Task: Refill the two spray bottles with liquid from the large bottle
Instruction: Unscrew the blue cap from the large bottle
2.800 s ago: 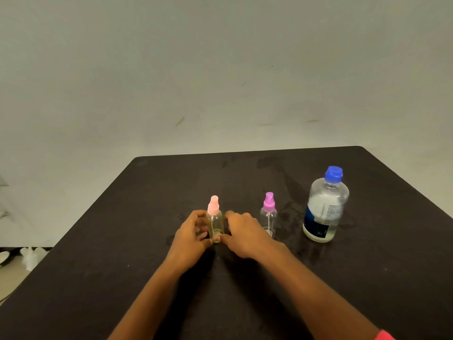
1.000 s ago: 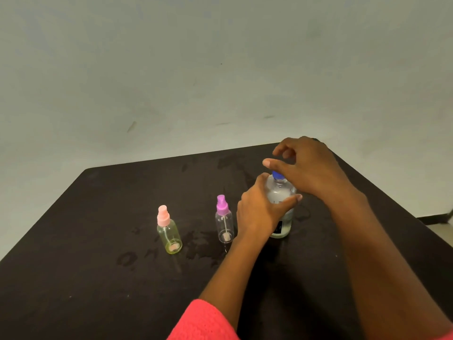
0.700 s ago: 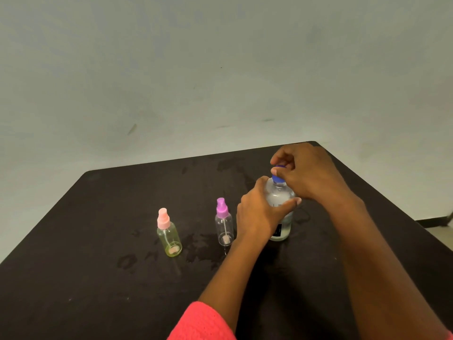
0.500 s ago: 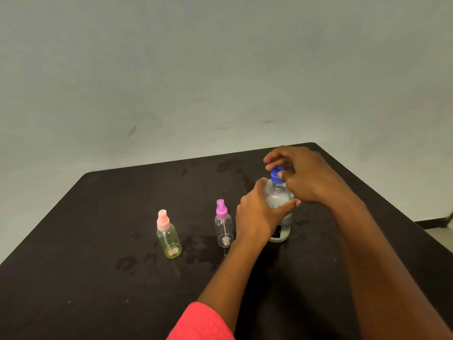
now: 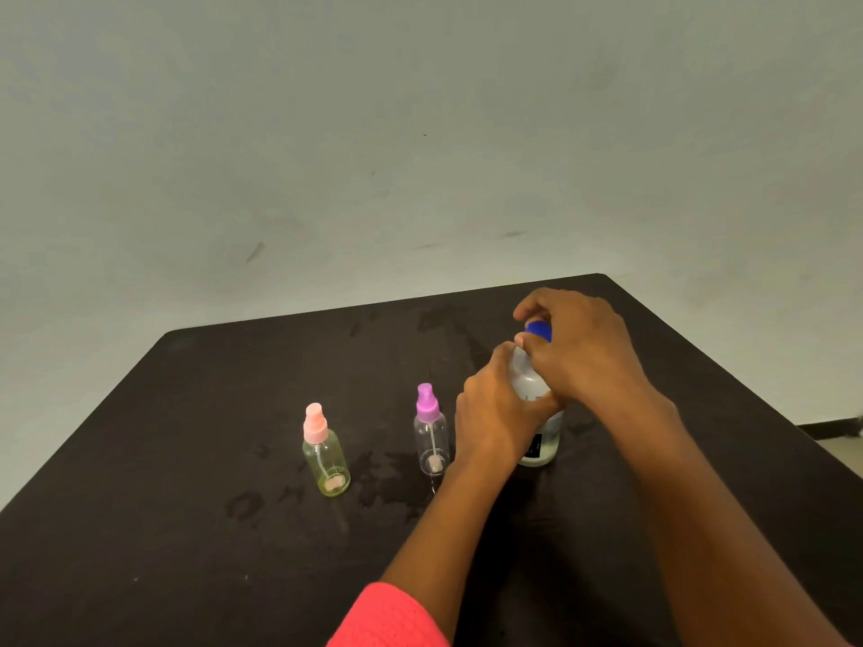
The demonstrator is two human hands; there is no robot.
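The large clear bottle [image 5: 541, 441] with a dark label stands upright on the black table [image 5: 187, 530], right of centre. My left hand [image 5: 495, 417] grips its body from the left. My right hand [image 5: 579, 347] curls over the top and pinches the blue cap [image 5: 539, 330]. Left of the large bottle stands a small clear spray bottle with a purple nozzle [image 5: 430, 431]. Further left is a yellowish spray bottle with a pink nozzle [image 5: 322, 452]. Both spray bottles are upright with their nozzles on.
Wet patches [image 5: 387, 483] darken the table around and in front of the spray bottles. The table's far edge meets a pale wall [image 5: 420, 156]. Floor shows past the right edge [image 5: 840, 445].
My hands left the pink-nozzled bottle and moved to the large bottle. My left hand took its body, and my right hand came down onto the blue cap and gripped it.
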